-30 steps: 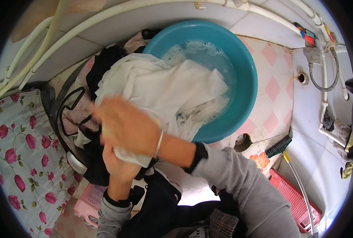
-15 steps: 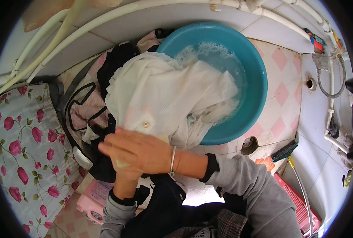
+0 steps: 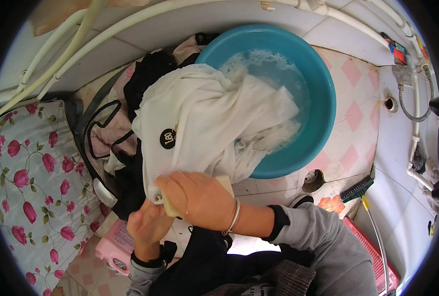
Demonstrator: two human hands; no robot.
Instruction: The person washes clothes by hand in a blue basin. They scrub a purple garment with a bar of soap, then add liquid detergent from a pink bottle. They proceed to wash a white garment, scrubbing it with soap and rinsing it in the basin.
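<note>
A white ribbed garment [image 3: 194, 113] hangs over the near-left rim of a teal basin [image 3: 321, 113], part of it lying in soapy water [image 3: 266, 61]. On the cloth is a round black patch [image 3: 168, 139], with a metal button near the lower end. My right hand [image 3: 204, 200] is closed around a pale yellow bar of soap [image 3: 224, 184], over the garment's near end. Just below it, my left hand [image 3: 148, 223] grips that end of the cloth; its fingers are partly blurred and partly hidden behind the right hand.
Black and pink clothes [image 3: 148, 74] are heaped left of the basin. A flowered cover [image 3: 41, 172] stands far left, with a pink jug [image 3: 114, 246] near it. At right are a floor drain hole [image 3: 313, 180], a brush [image 3: 357, 189], a red crate [image 3: 366, 249] and wall pipes.
My right hand has moved a little right and turned, showing more of the soap. The garment's near end has shifted, uncovering the black patch. My left hand shows more clearly below.
</note>
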